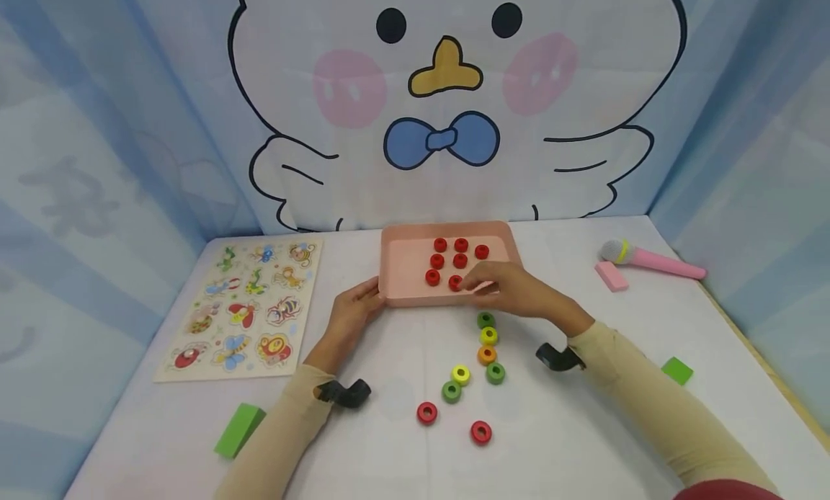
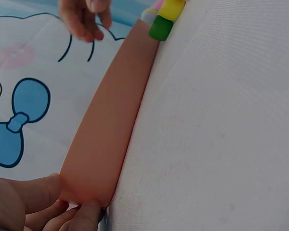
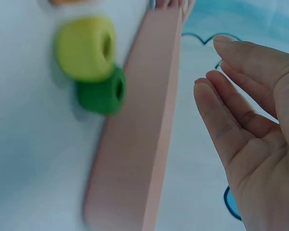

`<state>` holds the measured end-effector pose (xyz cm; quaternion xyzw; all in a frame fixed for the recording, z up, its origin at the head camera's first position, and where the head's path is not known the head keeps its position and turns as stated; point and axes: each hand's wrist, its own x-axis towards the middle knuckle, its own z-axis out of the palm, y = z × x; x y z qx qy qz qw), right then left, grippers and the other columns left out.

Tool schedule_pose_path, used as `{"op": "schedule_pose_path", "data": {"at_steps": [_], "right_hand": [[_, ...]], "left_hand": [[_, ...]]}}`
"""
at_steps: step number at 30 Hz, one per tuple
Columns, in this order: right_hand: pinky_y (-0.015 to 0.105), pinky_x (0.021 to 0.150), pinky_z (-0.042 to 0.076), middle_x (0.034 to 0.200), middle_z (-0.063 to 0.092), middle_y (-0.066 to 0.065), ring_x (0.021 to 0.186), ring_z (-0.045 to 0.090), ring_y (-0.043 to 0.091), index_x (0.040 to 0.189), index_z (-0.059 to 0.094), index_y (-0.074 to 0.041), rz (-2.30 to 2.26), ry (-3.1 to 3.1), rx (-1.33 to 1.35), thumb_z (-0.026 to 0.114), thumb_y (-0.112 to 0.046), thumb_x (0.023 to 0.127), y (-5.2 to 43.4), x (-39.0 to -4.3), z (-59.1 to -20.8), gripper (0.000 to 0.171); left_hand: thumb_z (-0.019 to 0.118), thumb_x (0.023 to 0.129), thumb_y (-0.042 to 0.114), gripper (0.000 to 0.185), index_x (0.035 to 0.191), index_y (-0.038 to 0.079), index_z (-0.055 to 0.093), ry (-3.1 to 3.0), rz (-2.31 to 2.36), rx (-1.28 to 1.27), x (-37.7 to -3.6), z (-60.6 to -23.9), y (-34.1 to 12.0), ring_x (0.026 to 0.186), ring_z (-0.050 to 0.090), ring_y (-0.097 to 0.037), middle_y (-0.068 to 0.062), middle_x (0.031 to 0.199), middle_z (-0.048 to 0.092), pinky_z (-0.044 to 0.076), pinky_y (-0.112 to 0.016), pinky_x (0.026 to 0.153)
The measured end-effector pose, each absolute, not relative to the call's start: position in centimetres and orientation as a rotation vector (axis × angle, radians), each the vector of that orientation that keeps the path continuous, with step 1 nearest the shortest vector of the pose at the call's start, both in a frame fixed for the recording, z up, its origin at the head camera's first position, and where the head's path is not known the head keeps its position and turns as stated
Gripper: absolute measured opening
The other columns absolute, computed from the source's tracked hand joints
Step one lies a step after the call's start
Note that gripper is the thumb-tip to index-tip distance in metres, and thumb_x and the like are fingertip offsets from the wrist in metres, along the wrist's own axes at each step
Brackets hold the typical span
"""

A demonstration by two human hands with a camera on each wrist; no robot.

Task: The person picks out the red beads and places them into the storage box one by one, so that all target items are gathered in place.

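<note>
A shallow pink tray (image 1: 405,269) holds several red ring-shaped beads (image 1: 460,261), set out in short rows towards its right half. My left hand (image 1: 353,309) grips the tray's front left corner; in the left wrist view the thumb lies at the rim and the fingers curl against the corner below. Over the front right of the tray is my right hand (image 1: 509,287), its fingertips beside the nearest red bead (image 1: 455,283). The right wrist view shows a gap between that hand's thumb and fingers (image 3: 212,103), with nothing in it.
Before the tray lie green (image 1: 496,373), yellow (image 1: 460,375) and orange beads (image 1: 486,354), with two red beads (image 1: 480,433) closer to me. An insect puzzle board (image 1: 243,309) lies left. A toy microphone (image 1: 661,261), pink block (image 1: 612,277) and green blocks (image 1: 240,430) lie around.
</note>
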<state>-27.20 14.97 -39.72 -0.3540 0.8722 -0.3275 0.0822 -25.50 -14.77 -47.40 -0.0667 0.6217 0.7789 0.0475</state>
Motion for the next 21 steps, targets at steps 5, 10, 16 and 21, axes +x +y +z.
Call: {"op": "schedule_pose_path", "data": {"at_steps": [5,10,16,21], "right_hand": [[0.034,0.089,0.056,0.111,0.065,0.009,0.1,0.065,0.023,0.115,0.07,-0.008,-1.066,2.442,-1.102,0.076,-0.016,0.088,16.2,-22.5,-40.8,0.029],[0.03,0.087,0.057,0.109,0.065,0.008,0.098,0.065,0.023,0.113,0.069,-0.008,-1.132,2.235,-1.163,0.076,-0.019,0.088,16.9,-18.6,-42.2,0.029],[0.03,0.087,0.056,0.111,0.065,-0.001,0.1,0.063,0.017,0.115,0.069,-0.013,-1.127,2.077,-1.175,0.075,-0.024,0.088,17.2,-15.7,-43.5,0.029],[0.029,0.086,0.057,0.11,0.065,-0.005,0.099,0.063,0.011,0.115,0.069,-0.014,-1.126,2.02,-1.166,0.075,-0.022,0.089,17.1,-14.7,-44.1,0.028]], "left_hand": [[0.058,0.095,-0.006,0.048,0.142,-0.006,0.046,1.905,2.361,-0.222,-25.6,-47.3,-14.8,0.13,0.049,-0.027,-0.02,0.143,0.048,0.047,-0.027,0.1],[0.057,0.094,-0.008,0.048,0.141,-0.007,0.046,1.88,2.375,-0.243,-25.6,-47.4,-14.8,0.13,0.049,-0.028,-0.021,0.144,0.047,0.047,-0.027,0.1],[0.058,0.094,-0.007,0.048,0.141,-0.007,0.047,1.867,2.392,-0.23,-25.6,-47.2,-14.9,0.13,0.049,-0.028,-0.022,0.142,0.048,0.047,-0.027,0.1],[0.058,0.095,-0.006,0.048,0.142,-0.005,0.047,1.876,2.366,-0.228,-25.6,-47.2,-14.8,0.13,0.049,-0.026,-0.02,0.143,0.049,0.047,-0.025,0.1]]}}
